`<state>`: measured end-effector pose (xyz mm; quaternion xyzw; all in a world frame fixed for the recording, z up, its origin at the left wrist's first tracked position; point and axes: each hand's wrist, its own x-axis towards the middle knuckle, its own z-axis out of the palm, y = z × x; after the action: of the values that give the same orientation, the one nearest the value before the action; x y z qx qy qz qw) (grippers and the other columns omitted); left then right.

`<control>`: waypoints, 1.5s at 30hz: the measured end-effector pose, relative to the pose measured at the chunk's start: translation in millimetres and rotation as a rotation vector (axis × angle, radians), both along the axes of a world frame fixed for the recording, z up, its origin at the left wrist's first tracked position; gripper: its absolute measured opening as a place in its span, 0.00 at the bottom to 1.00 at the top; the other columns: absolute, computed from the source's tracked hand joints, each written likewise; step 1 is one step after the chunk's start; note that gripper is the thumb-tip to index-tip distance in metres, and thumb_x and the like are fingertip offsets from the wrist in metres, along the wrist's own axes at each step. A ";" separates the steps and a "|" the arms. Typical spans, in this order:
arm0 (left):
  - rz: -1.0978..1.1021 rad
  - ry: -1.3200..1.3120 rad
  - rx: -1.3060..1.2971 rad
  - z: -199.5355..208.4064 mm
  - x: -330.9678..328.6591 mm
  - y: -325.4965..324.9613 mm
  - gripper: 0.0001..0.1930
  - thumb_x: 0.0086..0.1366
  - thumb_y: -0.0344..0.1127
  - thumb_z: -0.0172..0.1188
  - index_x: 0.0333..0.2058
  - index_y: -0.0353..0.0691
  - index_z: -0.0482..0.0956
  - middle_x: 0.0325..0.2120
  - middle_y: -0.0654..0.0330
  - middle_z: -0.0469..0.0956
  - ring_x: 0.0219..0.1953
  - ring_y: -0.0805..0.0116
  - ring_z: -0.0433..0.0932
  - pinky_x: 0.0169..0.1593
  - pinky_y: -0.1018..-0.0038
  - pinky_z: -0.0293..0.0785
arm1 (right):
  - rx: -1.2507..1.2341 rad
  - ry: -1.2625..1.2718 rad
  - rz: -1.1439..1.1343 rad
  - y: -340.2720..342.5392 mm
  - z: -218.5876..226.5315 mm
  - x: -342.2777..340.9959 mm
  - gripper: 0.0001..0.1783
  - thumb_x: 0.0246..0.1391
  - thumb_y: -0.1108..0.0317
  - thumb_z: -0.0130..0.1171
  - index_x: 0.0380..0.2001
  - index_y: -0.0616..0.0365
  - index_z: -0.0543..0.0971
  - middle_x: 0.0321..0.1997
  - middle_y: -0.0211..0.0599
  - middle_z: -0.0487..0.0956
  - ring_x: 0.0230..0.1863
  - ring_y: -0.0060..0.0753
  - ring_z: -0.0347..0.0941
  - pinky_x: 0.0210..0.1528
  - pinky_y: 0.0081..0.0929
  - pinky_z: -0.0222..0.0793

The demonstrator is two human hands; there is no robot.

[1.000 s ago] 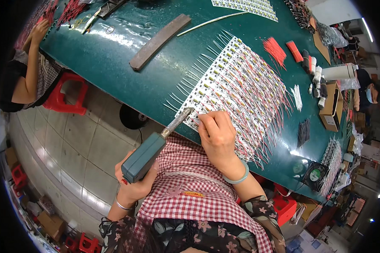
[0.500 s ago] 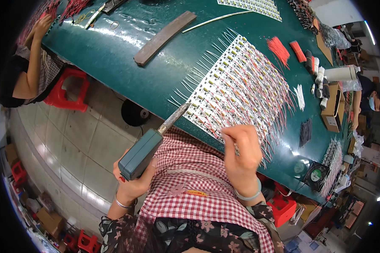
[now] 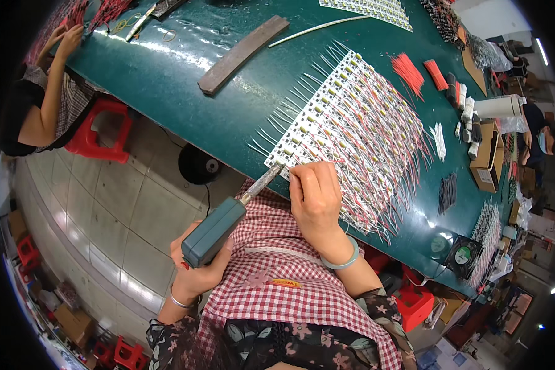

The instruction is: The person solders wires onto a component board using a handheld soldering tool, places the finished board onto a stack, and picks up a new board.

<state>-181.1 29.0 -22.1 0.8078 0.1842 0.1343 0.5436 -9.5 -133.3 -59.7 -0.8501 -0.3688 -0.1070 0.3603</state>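
Note:
My left hand (image 3: 197, 264) is wrapped round the dark green body of a gun-shaped soldering iron (image 3: 216, 229). The iron's metal tip reaches the near left corner of a panel of white circuit boards (image 3: 297, 143), close to my right fingers. My right hand (image 3: 317, 200) is closed in a pinch over the panel's near edge; whatever lies between its fingertips is too small or hidden to make out. Rows of small yellow-green parts cover the panel. Thin red and white wires trail across it to the right, and pale wires stick out along its left side.
A dark flat bar (image 3: 243, 55) and a pale thin rod (image 3: 317, 31) lie beyond the panel. Red wire bundles (image 3: 407, 75), white wires (image 3: 438, 142) and black wires (image 3: 447, 192) lie to the right, near a small fan (image 3: 462, 256). A co-worker's hand (image 3: 71, 42) is at far left.
My right hand has moved left along the panel's near edge to its corner. The soldering iron's tip has shifted slightly right and nearer to me, meeting my right fingers.

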 end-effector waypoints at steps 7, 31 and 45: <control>-0.020 0.014 0.008 -0.2 2.7 0.1 0.12 0.52 0.24 0.69 0.36 0.28 0.80 0.29 0.55 0.80 0.26 0.69 0.78 0.30 0.76 0.72 | 0.007 -0.017 -0.033 2.2 1.8 0.2 0.13 0.43 0.85 0.64 0.33 0.62 0.76 0.31 0.41 0.73 0.33 0.44 0.70 0.35 0.36 0.66; 0.046 0.025 0.051 -4.3 1.5 0.0 0.12 0.53 0.27 0.70 0.36 0.31 0.82 0.28 0.54 0.81 0.27 0.65 0.81 0.32 0.75 0.76 | -0.010 -0.089 -0.053 -4.3 5.0 1.7 0.10 0.44 0.83 0.62 0.30 0.62 0.74 0.30 0.41 0.69 0.31 0.42 0.68 0.32 0.35 0.67; 0.200 0.042 -0.274 1.7 64.5 -15.9 0.11 0.56 0.25 0.69 0.39 0.28 0.82 0.33 0.58 0.83 0.32 0.71 0.80 0.37 0.75 0.75 | -0.120 -0.148 -0.271 -127.8 36.1 204.5 0.08 0.46 0.78 0.64 0.31 0.61 0.76 0.31 0.44 0.73 0.38 0.50 0.72 0.40 0.41 0.70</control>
<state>-116.6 13.1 -20.4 0.7064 0.2913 0.1445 0.6287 195.0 -261.1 -23.6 -0.9020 -0.2817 -0.1946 0.2629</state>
